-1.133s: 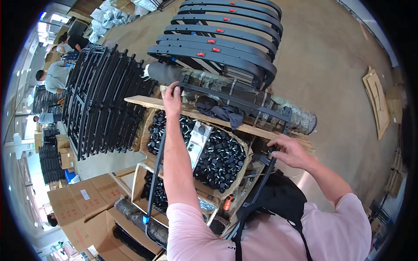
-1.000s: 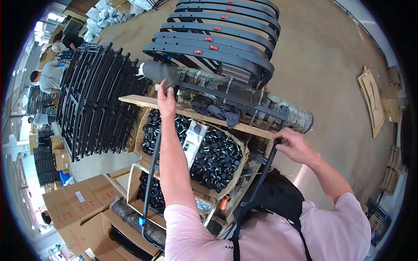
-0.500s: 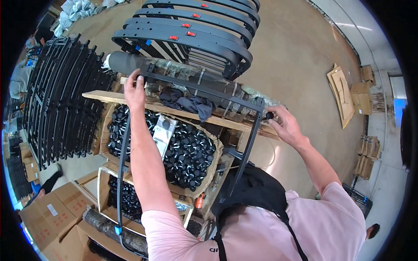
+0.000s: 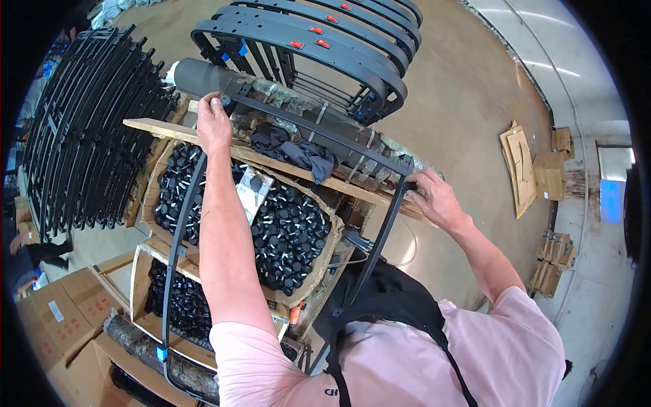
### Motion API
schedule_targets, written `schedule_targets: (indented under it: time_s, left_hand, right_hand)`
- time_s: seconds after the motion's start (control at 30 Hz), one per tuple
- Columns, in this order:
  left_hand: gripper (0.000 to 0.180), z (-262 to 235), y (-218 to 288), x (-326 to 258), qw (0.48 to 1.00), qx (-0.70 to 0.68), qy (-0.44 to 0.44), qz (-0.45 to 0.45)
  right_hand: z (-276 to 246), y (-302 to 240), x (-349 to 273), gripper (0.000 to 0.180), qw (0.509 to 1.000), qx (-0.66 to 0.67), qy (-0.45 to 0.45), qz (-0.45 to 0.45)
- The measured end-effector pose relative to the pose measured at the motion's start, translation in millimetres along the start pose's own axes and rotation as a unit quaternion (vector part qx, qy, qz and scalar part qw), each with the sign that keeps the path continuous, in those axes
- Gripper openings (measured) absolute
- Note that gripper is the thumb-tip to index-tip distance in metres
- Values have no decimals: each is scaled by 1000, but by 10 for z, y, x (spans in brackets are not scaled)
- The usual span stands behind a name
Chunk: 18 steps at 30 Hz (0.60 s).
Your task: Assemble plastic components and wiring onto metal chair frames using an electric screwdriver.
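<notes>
A black metal tube frame (image 4: 319, 129) rests over a wrapped roll and a wooden plank, its sides running back toward me. At its far left corner, my left hand (image 4: 215, 127) is closed, fingertips on a small dark round piece, apparently a screw-in foot (image 4: 226, 100). At the right corner, my right hand (image 4: 436, 198) pinches a black screw-in foot (image 4: 411, 185) against the tube; the fingers partly hide it. Below the frame, an open carton (image 4: 331, 245) holds many black round feet with metal studs (image 4: 288, 237). A silvery packet with a foot on it (image 4: 252, 193) lies on top.
A dark cloth (image 4: 298, 154) hangs over the wooden plank (image 4: 163, 129). Curved black frames (image 4: 88, 136) are stacked at left; larger ones with red parts (image 4: 305, 54) stand ahead. A second box of feet (image 4: 178, 298) and cartons (image 4: 57, 312) lie lower left.
My right fingers have moved in against the frame's right corner with the foot, which was slightly apart before. My left hand stays at the left corner. The view has shifted slightly.
</notes>
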<state>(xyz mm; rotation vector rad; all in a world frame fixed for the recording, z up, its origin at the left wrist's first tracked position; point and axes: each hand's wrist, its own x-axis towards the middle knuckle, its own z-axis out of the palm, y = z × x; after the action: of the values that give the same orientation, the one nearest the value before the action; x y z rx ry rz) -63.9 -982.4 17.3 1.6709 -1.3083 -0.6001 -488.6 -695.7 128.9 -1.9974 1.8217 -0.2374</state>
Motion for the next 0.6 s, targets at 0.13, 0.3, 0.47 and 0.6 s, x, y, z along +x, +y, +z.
schedule_targets:
  time_s: [0.13, 0.3, 0.47, 0.6]
  left_hand:
    - [34, 70, 15, 4, 999, 12, -41, -19]
    - [29, -36, -142, 20, 994, -3, -42, 103]
    - [28, -127, -142, -147, 997, -57, -20, 47]
    - [27, -160, 306, -285, 999, 32, -12, 19]
  right_hand:
    - [2, 9, 87, 35, 997, -63, -1, 34]
    - [63, -131, 178, 31, 994, -90, 32, 44]
    - [131, -195, 194, 25, 993, -103, 12, 49]
    - [46, -150, 126, 26, 993, -101, -3, 57]
